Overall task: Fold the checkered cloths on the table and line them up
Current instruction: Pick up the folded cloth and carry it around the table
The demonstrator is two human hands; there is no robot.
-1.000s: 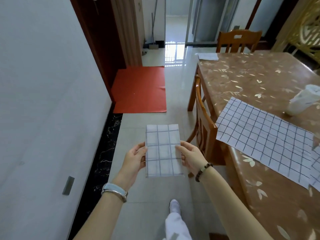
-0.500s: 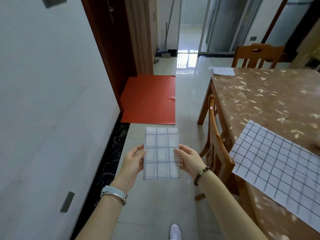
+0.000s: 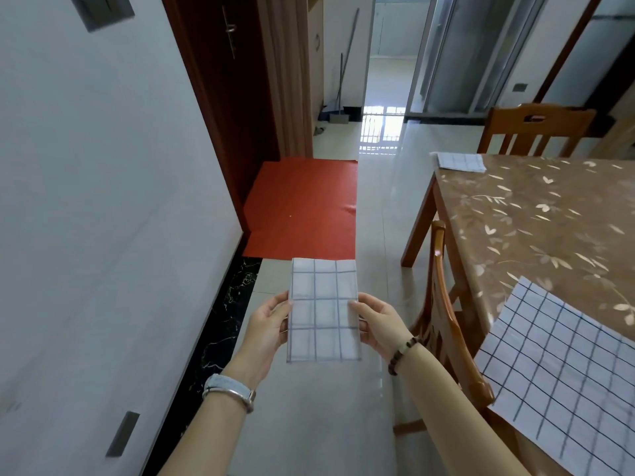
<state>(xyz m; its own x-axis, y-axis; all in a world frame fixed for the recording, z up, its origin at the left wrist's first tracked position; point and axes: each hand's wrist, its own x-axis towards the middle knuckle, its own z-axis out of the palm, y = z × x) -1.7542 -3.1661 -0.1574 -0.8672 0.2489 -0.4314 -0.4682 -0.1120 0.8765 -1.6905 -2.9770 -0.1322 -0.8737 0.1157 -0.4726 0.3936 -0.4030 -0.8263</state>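
Note:
A folded white checkered cloth (image 3: 323, 309) hangs flat in the air over the floor, left of the table. My left hand (image 3: 269, 324) pinches its left edge and my right hand (image 3: 376, 322) pinches its right edge. On the brown leaf-patterned table (image 3: 536, 221) an unfolded checkered cloth (image 3: 563, 376) lies spread at the near right, overhanging the table's edge. Another folded checkered cloth (image 3: 460, 162) sits on the table's far left corner.
A wooden chair (image 3: 446, 324) is tucked at the table's near side, close to my right forearm. A second chair (image 3: 536, 132) stands at the far end. A white wall runs along the left, with a red mat (image 3: 302, 207) by a dark door.
The view has swung left and up, so the table slid to the right. Both hands keep hold of the folded cloth, which stays centred before me.

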